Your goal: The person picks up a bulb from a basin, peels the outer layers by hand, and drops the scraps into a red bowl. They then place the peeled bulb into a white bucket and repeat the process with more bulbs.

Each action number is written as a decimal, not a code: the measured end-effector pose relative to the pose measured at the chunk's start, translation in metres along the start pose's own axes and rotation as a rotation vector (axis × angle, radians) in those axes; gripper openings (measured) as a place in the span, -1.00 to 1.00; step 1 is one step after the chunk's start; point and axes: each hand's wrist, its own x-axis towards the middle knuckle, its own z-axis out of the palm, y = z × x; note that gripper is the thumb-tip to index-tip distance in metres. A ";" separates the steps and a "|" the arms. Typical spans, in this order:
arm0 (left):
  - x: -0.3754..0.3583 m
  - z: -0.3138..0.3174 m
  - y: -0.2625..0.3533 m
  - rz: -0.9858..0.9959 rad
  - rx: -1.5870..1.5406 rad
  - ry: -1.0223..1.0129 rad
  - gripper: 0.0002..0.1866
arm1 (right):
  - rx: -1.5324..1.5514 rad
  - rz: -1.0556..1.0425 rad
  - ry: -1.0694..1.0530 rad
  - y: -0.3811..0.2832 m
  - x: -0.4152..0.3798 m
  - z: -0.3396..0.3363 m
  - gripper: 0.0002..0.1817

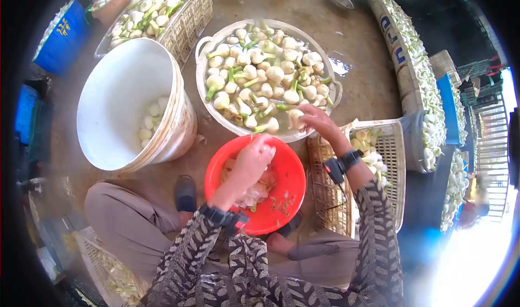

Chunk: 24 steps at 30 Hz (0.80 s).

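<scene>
In the head view, the right hand (317, 120) reached forward over the near rim of the wide white plastic tub of water (203, 52), its fingers closed around one white onion bulb (296, 118) floating at the tub's near edge. That bulb sat just ahead of the hand, touching it; its green stalk end could not be made out.

The left hand (253, 158) hovered nearer the body, over the round red plastic bowl (290, 169). Its fingers were curled together, seemingly pinching a bit of pale peel (266, 140), though what they held was too small to tell surely. Pale trimmings (254, 194) lay heaped in the bowl beneath it.

The tall white plastic bucket (116, 90), with a few peeled bulbs at its bottom, stood to the left, closer to the left hand than the right.
</scene>
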 end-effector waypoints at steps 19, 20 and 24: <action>-0.115 0.008 0.006 0.337 -0.536 0.134 -0.64 | -0.718 -0.527 0.488 -0.097 -0.167 0.174 -0.88; -0.118 0.008 0.003 0.334 -0.534 0.131 -0.64 | -0.727 -0.547 0.559 -0.095 -0.169 0.180 -0.86; -0.131 0.006 -0.003 0.341 -0.647 0.057 -0.64 | -0.659 -0.469 0.649 -0.090 -0.179 0.186 -0.85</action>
